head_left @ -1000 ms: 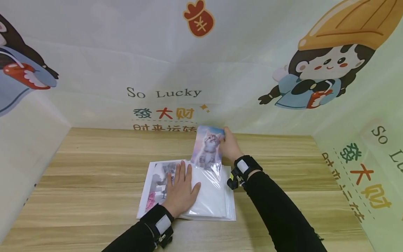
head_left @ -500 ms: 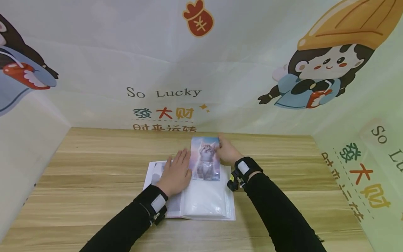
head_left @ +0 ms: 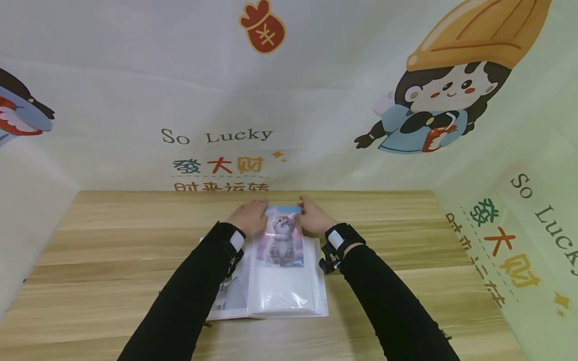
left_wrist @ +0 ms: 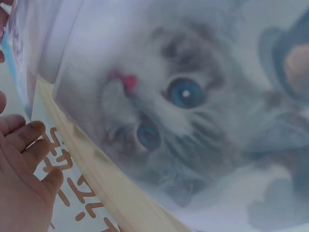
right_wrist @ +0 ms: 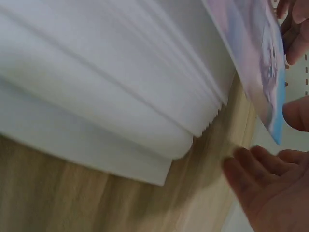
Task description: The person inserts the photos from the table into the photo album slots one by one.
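A photo card with a kitten on a pink and blue ground [head_left: 282,235] sits partly inside a clear sleeve of an open photo album [head_left: 284,291]. Its top end sticks out past the page. My right hand [head_left: 314,216] holds the card near its upper right corner, thumb by the edge in the right wrist view. Beside the upper left corner is my left hand [head_left: 248,216]; whether it pinches the card is hidden. The album's left page carries a grey kitten picture [left_wrist: 159,111], mostly behind my left forearm in the head view.
The album lies on a wood-grain table [head_left: 113,260]. A printed backdrop [head_left: 311,115] stands along the table's far edge and both sides. Each wrist wears a black strap with a small camera; the right camera [head_left: 329,258] hangs beside the album's right edge.
The card has slid down toward me, further into the sleeve. My left hand has left the left page and moved up to the card's left side. The head view has shifted slightly.
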The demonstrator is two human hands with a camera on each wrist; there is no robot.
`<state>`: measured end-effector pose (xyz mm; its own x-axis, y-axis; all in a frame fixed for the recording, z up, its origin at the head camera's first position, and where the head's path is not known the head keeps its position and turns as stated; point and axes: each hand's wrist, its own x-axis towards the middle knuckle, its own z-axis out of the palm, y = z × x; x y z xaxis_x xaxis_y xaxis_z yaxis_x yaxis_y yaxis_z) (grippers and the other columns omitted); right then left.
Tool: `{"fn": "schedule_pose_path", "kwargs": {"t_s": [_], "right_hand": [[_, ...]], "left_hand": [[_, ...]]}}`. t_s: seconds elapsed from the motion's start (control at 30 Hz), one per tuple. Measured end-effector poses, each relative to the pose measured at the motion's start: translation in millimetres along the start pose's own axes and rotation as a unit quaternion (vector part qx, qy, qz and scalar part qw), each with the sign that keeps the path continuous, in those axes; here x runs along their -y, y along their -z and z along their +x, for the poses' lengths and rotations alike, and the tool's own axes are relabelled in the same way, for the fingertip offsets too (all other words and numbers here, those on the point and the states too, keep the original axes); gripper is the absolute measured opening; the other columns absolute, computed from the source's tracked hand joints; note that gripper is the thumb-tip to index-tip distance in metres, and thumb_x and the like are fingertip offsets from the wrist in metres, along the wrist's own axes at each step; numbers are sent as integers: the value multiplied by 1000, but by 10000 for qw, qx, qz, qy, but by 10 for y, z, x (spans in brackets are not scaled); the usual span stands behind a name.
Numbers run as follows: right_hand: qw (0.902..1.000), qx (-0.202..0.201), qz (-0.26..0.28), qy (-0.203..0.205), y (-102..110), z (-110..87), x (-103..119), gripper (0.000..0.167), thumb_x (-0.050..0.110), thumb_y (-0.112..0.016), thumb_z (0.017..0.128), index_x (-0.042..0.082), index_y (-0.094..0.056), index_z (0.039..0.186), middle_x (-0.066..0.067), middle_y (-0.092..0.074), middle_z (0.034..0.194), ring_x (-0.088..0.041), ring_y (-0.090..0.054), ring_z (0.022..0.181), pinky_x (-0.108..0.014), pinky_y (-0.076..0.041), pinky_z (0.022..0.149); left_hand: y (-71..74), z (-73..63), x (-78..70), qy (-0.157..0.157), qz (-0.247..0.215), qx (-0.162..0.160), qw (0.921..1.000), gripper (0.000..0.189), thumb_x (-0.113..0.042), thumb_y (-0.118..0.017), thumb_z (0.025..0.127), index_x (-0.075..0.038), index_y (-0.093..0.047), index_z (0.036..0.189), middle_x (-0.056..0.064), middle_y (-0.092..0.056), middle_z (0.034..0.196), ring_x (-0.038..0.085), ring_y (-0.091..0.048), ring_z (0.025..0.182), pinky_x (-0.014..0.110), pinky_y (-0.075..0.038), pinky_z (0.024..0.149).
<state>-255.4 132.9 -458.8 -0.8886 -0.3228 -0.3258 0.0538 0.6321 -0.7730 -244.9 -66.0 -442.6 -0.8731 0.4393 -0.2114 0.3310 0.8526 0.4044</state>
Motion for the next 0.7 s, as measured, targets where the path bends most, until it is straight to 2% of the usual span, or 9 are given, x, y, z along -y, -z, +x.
{"fn": "schedule_pose_path", "kwargs": {"t_s": [0.1,0.27,0.37,0.43,0.6,0.7], "right_hand": [[9977,-35,-589,318,13,12,64,57,11,-41,98,-3,-19,149,-22,-29,153,-35,-32,141,-44,-30,115],[9883,465,-1375,479,21,-27,173,46,17,-41,100,0,-40,142,-18,-44,146,-30,-41,136,-41,-34,113],[9836,725,-1592,446,14,-89,225,41,17,-43,100,0,-47,137,-17,-52,139,-28,-48,130,-41,-39,109],[9782,912,-1792,511,8,-130,247,40,18,-43,100,1,-50,135,-16,-55,136,-28,-50,127,-41,-41,107],[9668,1372,-2054,659,-7,-227,263,35,22,-44,100,3,-56,128,-13,-61,126,-25,-57,117,-39,-45,101],[9648,1471,-2060,710,-21,-281,270,33,22,-45,100,5,-58,125,-10,-64,119,-21,-59,109,-37,-47,96]], "left_hand": [[27,-4,1,41,-32,127,9999,50,-11,-31,96,7,-34,143,24,-38,148,38,-33,140,45,-26,117],[-2,-16,37,-138,141,60,9998,45,-11,-35,95,5,-47,136,22,-52,138,36,-45,132,47,-34,111],[-27,-60,70,-321,182,-16,9993,41,-11,-37,94,2,-56,127,20,-60,128,35,-54,123,48,-40,105],[-38,-107,91,-408,104,58,9991,39,-12,-37,95,0,-59,124,18,-62,126,34,-57,120,47,-42,103],[-36,-226,105,-484,-269,401,9977,40,-14,-35,97,-1,-58,126,17,-60,130,33,-53,124,46,-41,105],[-27,-279,98,-532,-419,428,9968,40,-13,-35,96,-1,-58,126,17,-59,130,33,-53,124,45,-41,104]]}}
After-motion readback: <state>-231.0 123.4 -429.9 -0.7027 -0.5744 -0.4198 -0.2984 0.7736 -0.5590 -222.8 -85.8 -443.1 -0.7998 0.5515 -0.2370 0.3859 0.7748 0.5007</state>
